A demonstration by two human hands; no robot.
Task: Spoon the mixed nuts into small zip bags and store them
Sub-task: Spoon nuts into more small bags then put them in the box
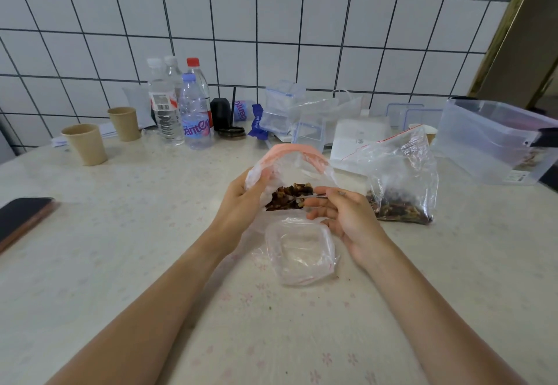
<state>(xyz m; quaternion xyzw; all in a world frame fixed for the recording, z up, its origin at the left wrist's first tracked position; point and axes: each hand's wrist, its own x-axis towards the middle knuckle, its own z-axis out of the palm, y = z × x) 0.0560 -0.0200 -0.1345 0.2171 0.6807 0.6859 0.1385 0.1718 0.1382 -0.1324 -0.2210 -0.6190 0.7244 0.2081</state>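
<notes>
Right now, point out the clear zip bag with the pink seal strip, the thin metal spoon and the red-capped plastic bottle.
clear zip bag with the pink seal strip [297, 152], head view, on the pink strip at its open mouth.
thin metal spoon [305, 197], head view, on its shaft above the nuts.
red-capped plastic bottle [193, 62], head view, on its cap.

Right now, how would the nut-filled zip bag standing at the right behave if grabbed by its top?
The nut-filled zip bag would probably crumple: its film is thin and wrinkled. Nuts sit low, so it is likely bottom-heavy. Whether the red zip is sealed is unclear, so tipping could spill.
</notes>
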